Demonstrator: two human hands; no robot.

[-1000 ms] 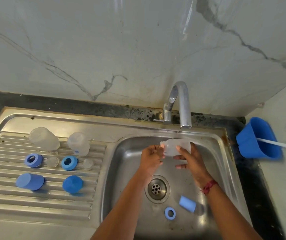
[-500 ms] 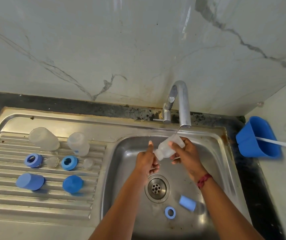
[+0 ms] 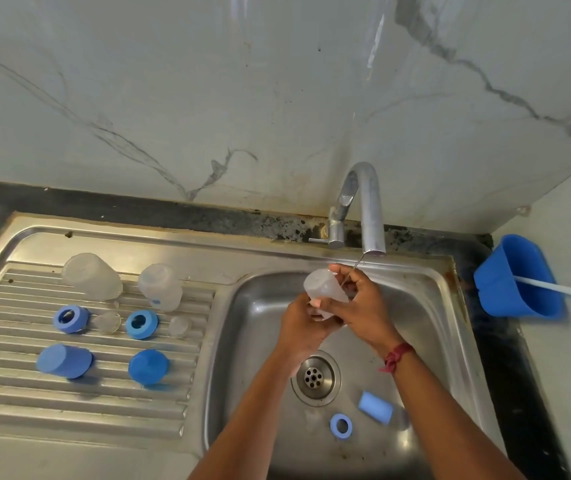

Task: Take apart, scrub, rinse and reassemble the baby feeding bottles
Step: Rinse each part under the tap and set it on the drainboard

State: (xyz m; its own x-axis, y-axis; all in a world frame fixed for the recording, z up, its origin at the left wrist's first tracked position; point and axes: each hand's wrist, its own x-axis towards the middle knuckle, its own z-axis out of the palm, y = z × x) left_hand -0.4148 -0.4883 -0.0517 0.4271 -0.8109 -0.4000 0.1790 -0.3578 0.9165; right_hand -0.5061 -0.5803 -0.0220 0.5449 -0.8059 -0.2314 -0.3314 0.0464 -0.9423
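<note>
Both hands hold a clear bottle body [image 3: 322, 289] over the sink basin [image 3: 429, 327], just below the tap spout [image 3: 374, 233], where a thin stream of water runs. My right hand [image 3: 363, 306] grips its side and my left hand [image 3: 303, 327] wraps its lower end. The bottle's closed base points up and left. A blue ring [image 3: 341, 425] and a blue cap [image 3: 375, 407] lie on the basin floor. On the draining board [image 3: 80, 403] rest two clear bottle bodies [image 3: 92, 276] [image 3: 161, 286], two blue rings [image 3: 70, 318] [image 3: 142, 324], two clear teats [image 3: 107, 321] [image 3: 180, 325] and two blue caps [image 3: 64, 360] [image 3: 148, 367].
The drain [image 3: 315, 377] sits in the middle of the basin under my left forearm. A blue holder [image 3: 516, 278] with a white handle [image 3: 561, 289] sticking out hangs at the right wall. A marble backsplash rises behind the sink.
The bottle has turned from lying sideways under the tap to base-up, mouth down. My left hand has moved from beside its neck to gripping its lower end.
</note>
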